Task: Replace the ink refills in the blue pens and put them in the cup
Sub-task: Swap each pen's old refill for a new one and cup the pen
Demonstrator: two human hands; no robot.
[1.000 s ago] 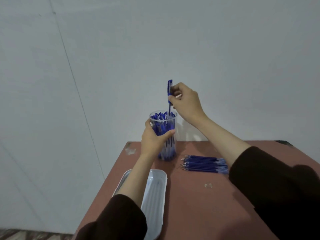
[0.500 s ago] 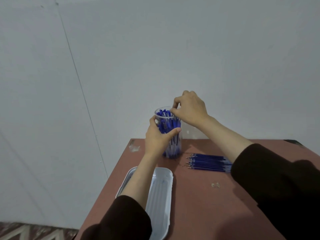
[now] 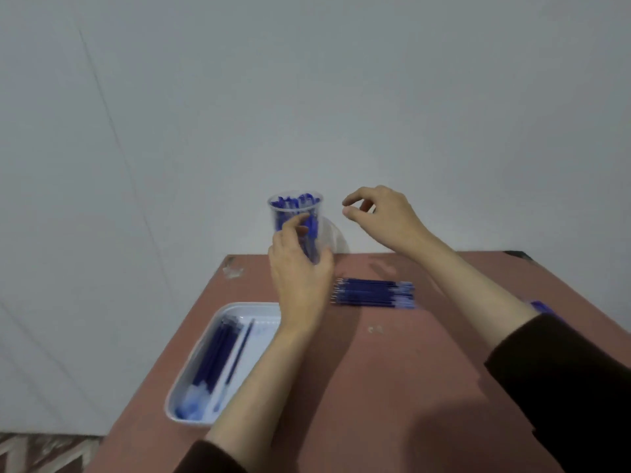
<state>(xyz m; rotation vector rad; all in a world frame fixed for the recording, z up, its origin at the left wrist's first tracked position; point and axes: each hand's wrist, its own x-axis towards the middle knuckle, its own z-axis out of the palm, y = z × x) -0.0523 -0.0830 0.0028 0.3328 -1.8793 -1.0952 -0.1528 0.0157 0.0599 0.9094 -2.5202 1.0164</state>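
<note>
- Here, at the near left of the table (image 3: pixel 392 370), lies a white tray (image 3: pixel 251 305). It holds a bundle of dark blue refills (image 3: pixel 215 353) lying along its length, and one more thin refill lies apart just to the right of them.
- The left hand (image 3: pixel 300 271) is in front of the cup (image 3: pixel 294 209), at its lower part. The fingers are curved about the cup's wall, with the thumb on the right side. The picture is blurred here, so I cannot tell if the hand really presses on the cup or only lies close around it.
- The cup is of clear plastic and stands upright at the far edge of the table, near the grey wall (image 3: pixel 307 97). It is packed with blue pens (image 3: pixel 297 200), which stand upright and reach about to the rim.
- The right hand (image 3: pixel 386 216) hangs in the air to the right of the cup, apart from it. Its thumb and forefinger bend toward each other with a small gap between them, and they pinch nothing. The other fingers are loosely curled.
- Below the right hand, a row of blue refills (image 3: pixel 374 293) lies flat on the table, side by side, with the tips pointing left.
- At the far right, a small blue thing (image 3: pixel 543 307) shows just beside the dark sleeve (image 3: pixel 563 387). It is too hidden to name.
</note>
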